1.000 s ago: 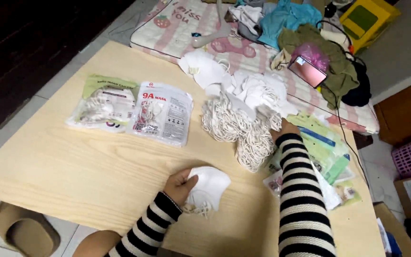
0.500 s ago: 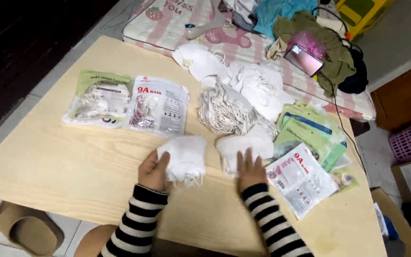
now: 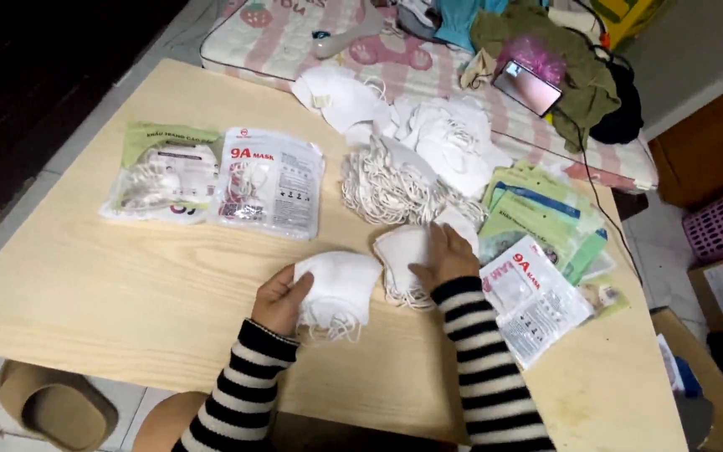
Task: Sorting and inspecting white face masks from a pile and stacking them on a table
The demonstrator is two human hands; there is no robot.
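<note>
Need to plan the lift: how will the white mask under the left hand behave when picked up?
The mask looks like thin folded fabric, so probably floppy and very light. Its ear loops trail loose at the lower edge and may dangle or snag. The left hand holds its edge.

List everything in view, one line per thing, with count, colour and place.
folded mask: one, white, table front, under the left hand
mask stack: one, white, under the right hand
loose mask pile: count unclear, white, table's far middle
sealed mask packs: two, green-topped and white, table's left
empty pouches: a fanned heap, green and white, table's right
table: one, pale wood
mattress: one, pink-patterned, beyond the table
clothes heap: olive, teal and black, on the mattress
phone: one, on the clothes
stool: one, tan, lower left floor
left hand: striped sleeve
right hand: striped sleeve
</note>
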